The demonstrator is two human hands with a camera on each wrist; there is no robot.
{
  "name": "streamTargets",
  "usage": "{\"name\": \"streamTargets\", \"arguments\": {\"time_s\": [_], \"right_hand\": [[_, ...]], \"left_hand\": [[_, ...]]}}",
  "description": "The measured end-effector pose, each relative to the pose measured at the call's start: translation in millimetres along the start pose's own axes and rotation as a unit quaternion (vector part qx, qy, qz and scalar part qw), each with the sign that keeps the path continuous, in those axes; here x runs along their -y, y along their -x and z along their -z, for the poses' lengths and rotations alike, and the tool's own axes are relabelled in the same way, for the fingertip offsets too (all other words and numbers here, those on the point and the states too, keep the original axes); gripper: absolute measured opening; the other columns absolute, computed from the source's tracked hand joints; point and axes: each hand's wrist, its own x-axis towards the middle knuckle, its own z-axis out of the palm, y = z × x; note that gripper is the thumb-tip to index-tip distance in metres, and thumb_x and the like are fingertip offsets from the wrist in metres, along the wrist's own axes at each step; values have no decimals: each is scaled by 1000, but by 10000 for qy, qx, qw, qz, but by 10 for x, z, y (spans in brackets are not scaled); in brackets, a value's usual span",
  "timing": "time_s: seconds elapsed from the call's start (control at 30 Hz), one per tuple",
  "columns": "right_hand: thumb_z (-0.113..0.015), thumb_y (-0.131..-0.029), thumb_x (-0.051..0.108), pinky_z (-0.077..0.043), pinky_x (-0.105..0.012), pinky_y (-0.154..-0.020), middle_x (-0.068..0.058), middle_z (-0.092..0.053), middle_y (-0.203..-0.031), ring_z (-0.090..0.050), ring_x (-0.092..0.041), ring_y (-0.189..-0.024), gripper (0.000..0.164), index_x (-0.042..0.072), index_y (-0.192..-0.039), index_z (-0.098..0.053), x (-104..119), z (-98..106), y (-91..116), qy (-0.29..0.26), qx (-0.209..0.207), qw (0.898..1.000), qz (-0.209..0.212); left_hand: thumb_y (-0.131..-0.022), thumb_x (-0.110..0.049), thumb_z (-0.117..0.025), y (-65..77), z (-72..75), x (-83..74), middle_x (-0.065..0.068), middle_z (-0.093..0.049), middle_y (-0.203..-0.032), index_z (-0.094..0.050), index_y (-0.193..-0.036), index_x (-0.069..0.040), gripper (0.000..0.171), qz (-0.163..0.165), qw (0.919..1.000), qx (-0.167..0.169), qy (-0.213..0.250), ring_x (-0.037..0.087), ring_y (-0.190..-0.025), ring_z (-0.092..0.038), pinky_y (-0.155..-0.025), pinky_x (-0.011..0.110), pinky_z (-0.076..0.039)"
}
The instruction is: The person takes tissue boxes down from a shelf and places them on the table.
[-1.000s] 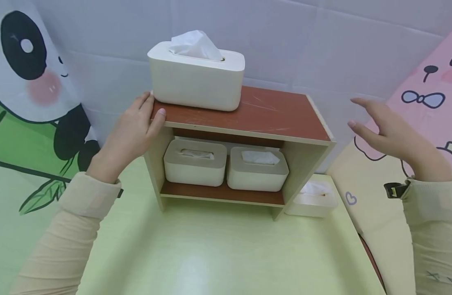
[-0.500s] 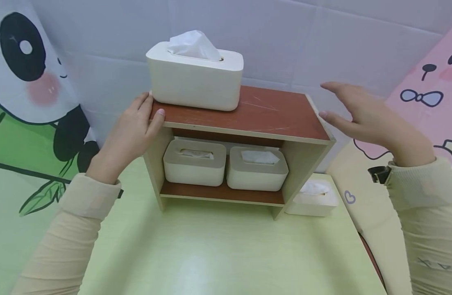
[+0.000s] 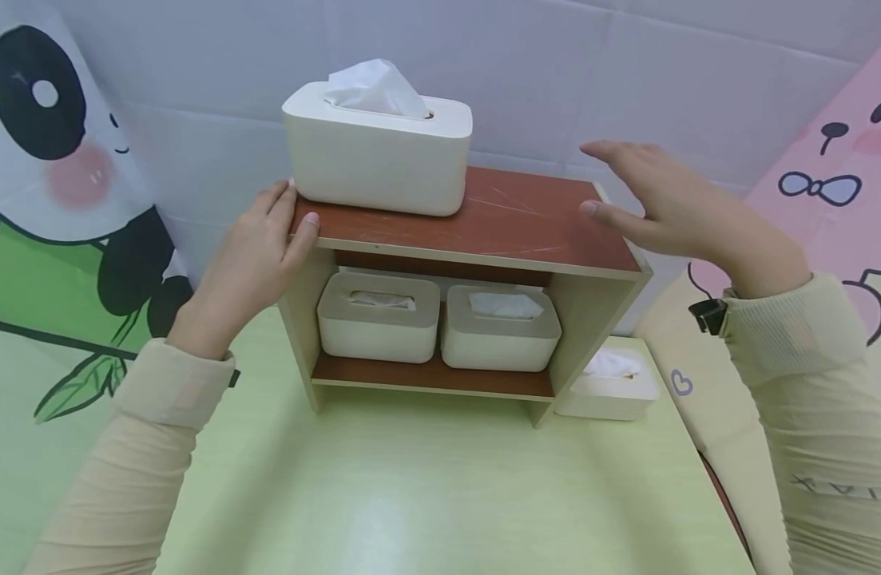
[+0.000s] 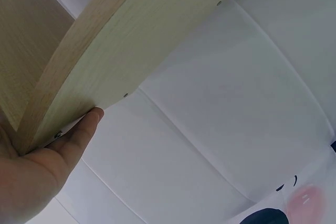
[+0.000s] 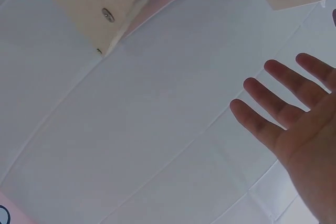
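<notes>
The counter (image 3: pixel 411 495) fills the near part of the head view, the person's sleeves (image 3: pixel 138 447) at either side of it. The left hand (image 3: pixel 246 255) rests on the left front corner of the shelf (image 3: pixel 548 228), thumb on the top board; its grip is loose, laid on rather than clenched. The right hand (image 3: pixel 688 212) is raised by the shelf's right end, its grip released, fingers spread; the right wrist view shows them apart from the shelf.

The shelf stands on the counter, its long axis running left to right and its front facing the person. On its lower board, the left box (image 3: pixel 375 335) and right box (image 3: pixel 501 347) sit side by side, slots up, long axes along the shelf. Past the shelf's right side, the side box (image 3: pixel 605 403) is on the counter, partly hidden. The top box (image 3: pixel 375 164) sits on the left part of the top board, just beside the left hand, a long face toward the person, long axis along the shelf, tissue (image 3: pixel 378 86) pointing up. Behind hangs a pale cloth (image 3: pixel 526 80).
</notes>
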Motion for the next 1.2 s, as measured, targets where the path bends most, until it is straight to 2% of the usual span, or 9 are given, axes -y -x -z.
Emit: {"name": "streamTargets", "arguments": {"time_s": [0.27, 0.37, 0.63, 0.9, 1.2], "right_hand": [[-44, -93, 43, -19, -56, -109, -10, -23, -151, -19, -35, -138, 67, 14, -147, -15, 128, 42, -240, 185, 120, 9995, 225], [-43, -93, 45, -20, -56, -108, -9, -22, -151, -19, -34, -138, 68, 16, -147, -14, 185, 48, -346, 232, 223, 9993, 189], [-44, -91, 47, -17, -54, -111, -7, -19, -152, -15, -32, -139, 71, 16, -147, -13, 267, 38, -614, 92, 330, 9991, 246], [-44, -91, 47, -15, -53, -111, -11, -19, -151, -14, -34, -140, 72, 14, -147, -13, 304, 61, -850, 54, 342, 9991, 227], [-44, -88, 55, -15, -51, -113, -7, -15, -153, -14, -30, -140, 80, 15, -148, -10, 347, 68, -1124, -32, 464, 9989, -3]], "left_hand": [[-97, -40, -25, -8, -8, 6, 21, -21, -149, -19, -144, 1, 63, -7, 10000, 21, 8, 39, -136, -24, -108, 53, -24], [-98, -40, -25, -16, -12, 10, 21, -21, -149, -19, -144, 1, 63, -17, 10000, 17, 12, 39, -136, -24, -108, 53, -24], [-97, -41, -25, -18, -17, 18, 21, -20, -150, -18, -144, 1, 63, 27, 10000, 44, -41, 38, -136, -24, -108, 53, -24], [-97, -41, -24, -14, -12, 18, 21, -19, -150, -17, -145, 1, 63, 63, 10000, 66, -14, 38, -136, -23, -109, 53, -23], [-97, -42, -25, -10, -18, 30, 21, -20, -150, -18, -145, 0, 63, 67, 10000, 37, -31, 38, -136, -24, -108, 54, -25]]}}
